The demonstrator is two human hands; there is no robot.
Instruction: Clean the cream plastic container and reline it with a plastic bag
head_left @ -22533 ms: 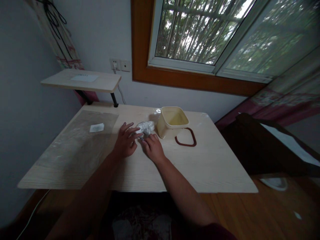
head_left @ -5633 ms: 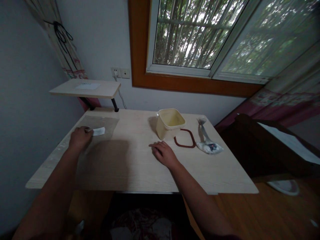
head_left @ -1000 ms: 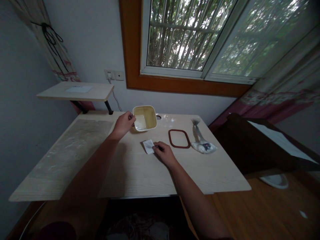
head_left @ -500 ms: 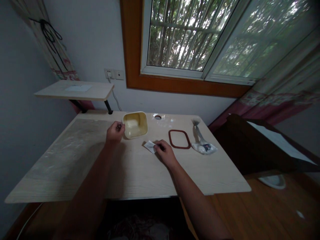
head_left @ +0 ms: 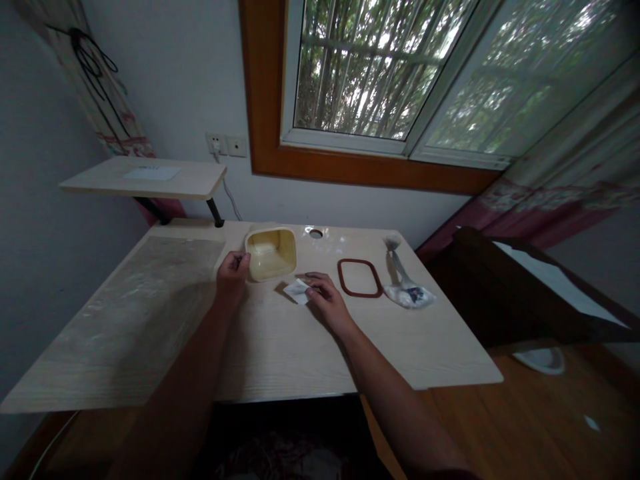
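A pale yellow rounded-square plastic container (head_left: 271, 257) stands without a lid toward the back of the table, its hollow inside showing. My left hand (head_left: 233, 273) is closed on its left wall, thumb and fingers at the rim. In front of the container, my right hand (head_left: 327, 299) pinches a small folded white piece, like a tissue or wipe (head_left: 297, 291), low over the tabletop. Right of that hand lies a reddish-brown rounded-square ring (head_left: 359, 295), flat on the table. Beside the ring rests a knotted clear plastic bag (head_left: 409, 297) with white contents.
The pale wooden table (head_left: 310, 360) has a clear sheet (head_left: 145, 287) on its left side and a cable hole (head_left: 315, 234) at the back. A small raised shelf (head_left: 150, 177) stands at the back left. Dark furniture (head_left: 500, 293) adjoins the right side.
My left hand has moved slightly right, now pressed against the container, which sits slightly lower in view. The fingers of my right hand have spread a little; the white piece has shifted slightly left.
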